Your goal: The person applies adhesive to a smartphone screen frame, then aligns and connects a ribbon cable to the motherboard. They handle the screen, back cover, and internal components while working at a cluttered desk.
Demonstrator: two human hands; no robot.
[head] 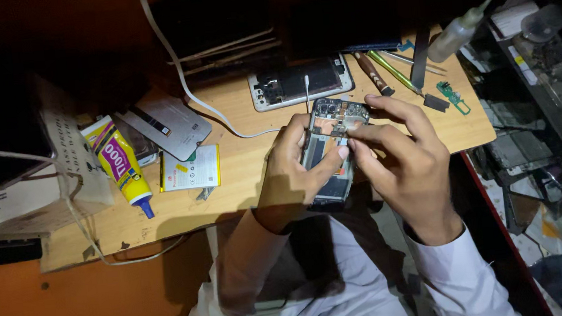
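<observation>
An opened phone (332,148) with its back cover off and its circuit board showing is held above the wooden table (242,175). My left hand (295,167) grips the phone from its left side, thumb across the body. My right hand (403,157) comes in from the right, its fingertips pinched on a small part at the phone's upper middle. A thin white tool (308,91) sticks up just above my left fingers.
Another open phone frame (300,82) lies behind. A yellow glue tube (121,165), a flat battery (190,168), a grey metal cover (166,122), screwdrivers (385,71), a small green board (455,95), a white cable (186,85) and a cardboard box (31,173) surround it.
</observation>
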